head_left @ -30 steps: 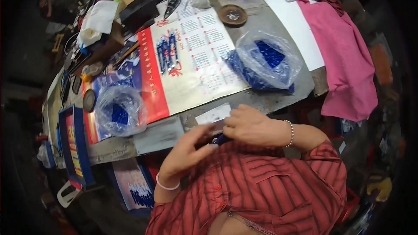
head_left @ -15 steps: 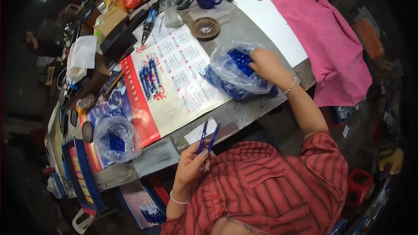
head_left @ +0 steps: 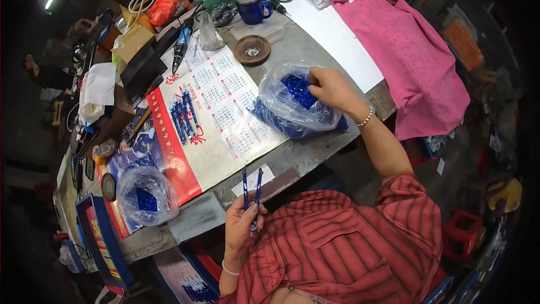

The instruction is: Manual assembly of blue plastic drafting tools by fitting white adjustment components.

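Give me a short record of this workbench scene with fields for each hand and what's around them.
left hand: holds two thin blue plastic strips upright at the table edge
right hand: reaching into the clear plastic bag of blue parts
under bag: large printed wall calendar sheet
nearby: second smaller clear bag of blue parts, blue mug, pink cloth

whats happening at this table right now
A person in a red striped shirt sits at a cluttered table. Their right hand reaches into a clear plastic bag of small blue parts lying on a calendar sheet. Their left hand holds two thin blue strips upright near the table edge. A second bag of blue parts sits at the left.
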`<state>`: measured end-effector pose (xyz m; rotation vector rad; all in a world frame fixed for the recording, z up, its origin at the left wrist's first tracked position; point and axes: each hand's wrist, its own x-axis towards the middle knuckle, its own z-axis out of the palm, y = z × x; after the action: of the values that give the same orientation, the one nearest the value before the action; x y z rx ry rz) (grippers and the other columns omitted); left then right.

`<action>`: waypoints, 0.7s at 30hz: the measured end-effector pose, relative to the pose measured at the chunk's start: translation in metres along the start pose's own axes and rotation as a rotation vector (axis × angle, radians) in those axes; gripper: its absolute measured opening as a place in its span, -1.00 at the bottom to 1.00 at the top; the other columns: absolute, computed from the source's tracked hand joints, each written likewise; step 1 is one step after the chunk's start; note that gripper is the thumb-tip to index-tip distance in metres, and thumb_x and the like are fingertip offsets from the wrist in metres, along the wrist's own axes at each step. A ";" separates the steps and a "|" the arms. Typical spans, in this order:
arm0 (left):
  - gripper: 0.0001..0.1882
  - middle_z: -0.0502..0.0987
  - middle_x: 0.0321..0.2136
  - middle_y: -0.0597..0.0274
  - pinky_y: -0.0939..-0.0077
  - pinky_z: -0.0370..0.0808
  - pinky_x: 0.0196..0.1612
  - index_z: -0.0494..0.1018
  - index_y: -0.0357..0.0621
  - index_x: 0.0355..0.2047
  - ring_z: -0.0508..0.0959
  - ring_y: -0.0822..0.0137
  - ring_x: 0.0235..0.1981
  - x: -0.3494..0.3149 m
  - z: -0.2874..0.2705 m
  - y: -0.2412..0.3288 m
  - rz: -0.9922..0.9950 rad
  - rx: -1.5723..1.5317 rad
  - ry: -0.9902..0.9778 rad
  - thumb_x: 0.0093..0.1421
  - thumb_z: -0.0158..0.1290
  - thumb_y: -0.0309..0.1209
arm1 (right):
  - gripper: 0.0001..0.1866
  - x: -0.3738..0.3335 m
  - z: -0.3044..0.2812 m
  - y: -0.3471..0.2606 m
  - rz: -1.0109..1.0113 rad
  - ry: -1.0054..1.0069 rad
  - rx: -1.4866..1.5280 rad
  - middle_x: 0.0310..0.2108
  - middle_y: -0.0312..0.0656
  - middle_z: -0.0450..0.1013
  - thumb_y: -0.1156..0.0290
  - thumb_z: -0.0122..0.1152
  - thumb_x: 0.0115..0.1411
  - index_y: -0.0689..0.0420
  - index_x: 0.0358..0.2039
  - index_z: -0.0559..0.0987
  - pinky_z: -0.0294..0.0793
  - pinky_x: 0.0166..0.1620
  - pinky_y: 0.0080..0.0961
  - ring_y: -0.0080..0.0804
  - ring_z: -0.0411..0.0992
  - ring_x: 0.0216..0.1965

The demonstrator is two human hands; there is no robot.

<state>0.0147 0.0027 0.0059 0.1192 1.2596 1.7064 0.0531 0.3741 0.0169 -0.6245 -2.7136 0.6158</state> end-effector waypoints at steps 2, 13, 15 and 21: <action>-0.72 0.47 -0.47 0.19 0.72 0.26 -0.65 0.32 -0.28 -0.04 0.37 0.51 -0.70 -0.001 0.000 -0.001 0.022 -0.006 0.026 0.23 -0.11 -0.49 | -0.86 -0.004 -0.011 -0.010 0.022 0.064 0.247 -0.58 -0.09 0.41 0.47 0.17 -0.05 0.26 -0.50 0.45 0.36 -0.46 -0.42 -0.31 0.38 -0.58; -0.69 0.47 -0.47 0.15 0.71 0.30 -0.62 0.29 -0.29 -0.02 0.38 0.50 -0.68 -0.002 0.006 -0.001 0.041 -0.033 0.039 0.23 -0.07 -0.47 | -0.80 -0.022 -0.011 -0.036 0.237 0.075 1.058 -0.48 -0.28 0.45 0.52 0.13 0.14 0.30 -0.22 0.50 0.32 -0.49 -0.79 -0.69 0.33 -0.58; -0.69 0.46 -0.47 0.15 0.70 0.30 -0.62 0.29 -0.29 -0.02 0.38 0.50 -0.68 -0.001 0.007 -0.002 0.046 -0.045 0.041 0.23 -0.07 -0.47 | -0.80 -0.029 -0.006 -0.043 0.245 0.007 1.140 -0.46 -0.26 0.46 0.51 0.12 0.15 0.29 -0.21 0.49 0.33 -0.48 -0.78 -0.68 0.34 -0.57; -0.68 0.48 -0.44 0.18 0.70 0.30 -0.58 0.29 -0.30 0.01 0.38 0.53 -0.65 0.000 0.008 -0.003 0.083 -0.063 0.013 0.24 -0.08 -0.50 | -0.87 -0.051 0.015 -0.079 0.311 -0.205 1.554 -0.43 -0.17 0.46 0.50 0.07 0.20 0.23 -0.24 0.46 0.42 -0.50 -0.71 -0.64 0.38 -0.60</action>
<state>0.0209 0.0080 0.0071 0.1250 1.2240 1.8184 0.0640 0.2807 0.0317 -0.4698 -1.4220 2.4486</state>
